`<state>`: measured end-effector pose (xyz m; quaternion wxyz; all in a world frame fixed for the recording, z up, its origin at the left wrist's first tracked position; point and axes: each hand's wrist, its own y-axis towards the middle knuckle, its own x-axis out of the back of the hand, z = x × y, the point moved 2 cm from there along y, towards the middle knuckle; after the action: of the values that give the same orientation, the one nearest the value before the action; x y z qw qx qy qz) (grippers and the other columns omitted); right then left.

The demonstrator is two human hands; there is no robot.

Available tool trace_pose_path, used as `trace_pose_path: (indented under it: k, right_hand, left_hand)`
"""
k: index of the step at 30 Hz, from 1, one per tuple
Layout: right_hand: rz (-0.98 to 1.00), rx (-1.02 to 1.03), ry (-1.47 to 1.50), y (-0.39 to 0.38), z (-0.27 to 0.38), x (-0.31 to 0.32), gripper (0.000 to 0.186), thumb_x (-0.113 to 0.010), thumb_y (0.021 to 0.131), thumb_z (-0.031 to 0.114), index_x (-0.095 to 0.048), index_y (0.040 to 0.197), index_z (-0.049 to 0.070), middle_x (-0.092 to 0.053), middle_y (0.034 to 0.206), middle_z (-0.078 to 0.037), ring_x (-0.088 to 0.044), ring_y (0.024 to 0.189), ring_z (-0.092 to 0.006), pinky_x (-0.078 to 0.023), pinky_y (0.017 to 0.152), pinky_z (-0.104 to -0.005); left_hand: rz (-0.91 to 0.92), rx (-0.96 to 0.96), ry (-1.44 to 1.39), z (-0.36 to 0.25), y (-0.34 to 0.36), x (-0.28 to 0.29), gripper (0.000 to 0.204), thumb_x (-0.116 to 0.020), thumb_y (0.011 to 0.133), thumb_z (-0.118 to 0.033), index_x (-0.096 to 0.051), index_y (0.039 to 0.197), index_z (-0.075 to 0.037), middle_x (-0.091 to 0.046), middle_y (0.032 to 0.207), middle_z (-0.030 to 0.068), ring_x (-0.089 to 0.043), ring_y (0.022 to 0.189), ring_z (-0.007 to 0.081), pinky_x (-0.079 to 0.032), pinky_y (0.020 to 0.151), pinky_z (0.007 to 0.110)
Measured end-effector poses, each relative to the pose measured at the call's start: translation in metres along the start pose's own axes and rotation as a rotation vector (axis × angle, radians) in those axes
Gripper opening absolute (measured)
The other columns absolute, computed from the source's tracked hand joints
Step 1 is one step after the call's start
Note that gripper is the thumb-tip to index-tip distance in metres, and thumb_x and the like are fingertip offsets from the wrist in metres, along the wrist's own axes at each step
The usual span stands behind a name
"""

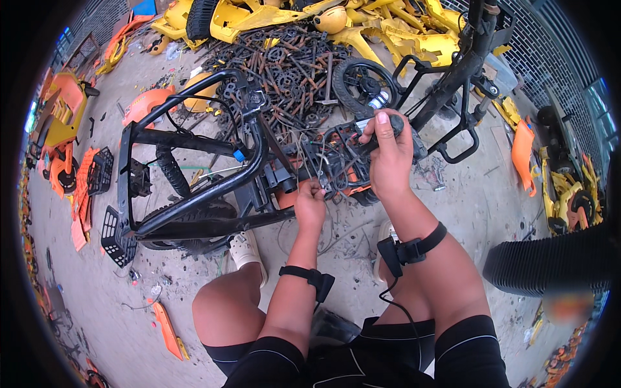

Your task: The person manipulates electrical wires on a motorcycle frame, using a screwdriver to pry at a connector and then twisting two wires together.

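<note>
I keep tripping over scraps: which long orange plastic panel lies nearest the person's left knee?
The narrow orange plastic strip at lower left; the broad orange panel at far right lies much farther from that bare knee.

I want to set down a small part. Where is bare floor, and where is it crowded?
Bare concrete lies between the right forearm, the orange panel and the black ribbed tube. A second, fairly bare patch lies left of the orange strip. Crowded: the rusty metal pile just beyond the black frame.

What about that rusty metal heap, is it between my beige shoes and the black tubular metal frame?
No, the heap lies beyond the frame.
</note>
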<state>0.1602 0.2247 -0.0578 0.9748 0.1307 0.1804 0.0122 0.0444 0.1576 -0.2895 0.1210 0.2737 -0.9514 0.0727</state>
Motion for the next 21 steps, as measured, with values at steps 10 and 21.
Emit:
trace_pose_path:
  k: [10,21]
  right_hand:
    - [0.134,-0.053,-0.131,0.015,0.003,-0.005,0.009,-0.061,0.098,0.009,-0.057,0.098,0.001,-0.063,0.095,-0.010,-0.064,0.083,-0.0185,-0.056,0.074,-0.0332]
    - [0.064,-0.084,-0.170,0.020,-0.006,-0.042,0.018,-0.066,0.094,0.007,-0.064,0.112,0.004,-0.058,0.073,0.002,-0.049,0.058,-0.0028,-0.040,0.050,-0.0207]
  left_hand:
    - [0.013,-0.092,0.236,-0.028,-0.003,0.011,0.014,-0.071,0.085,-0.004,-0.064,0.097,-0.002,-0.071,0.084,0.0152,-0.069,0.079,0.0327,-0.052,0.071,0.040]
    - [0.026,-0.081,0.202,-0.024,-0.003,0.010,0.019,-0.069,0.086,-0.006,-0.066,0.105,-0.006,-0.071,0.094,0.0160,-0.068,0.088,0.0376,-0.052,0.074,0.046]
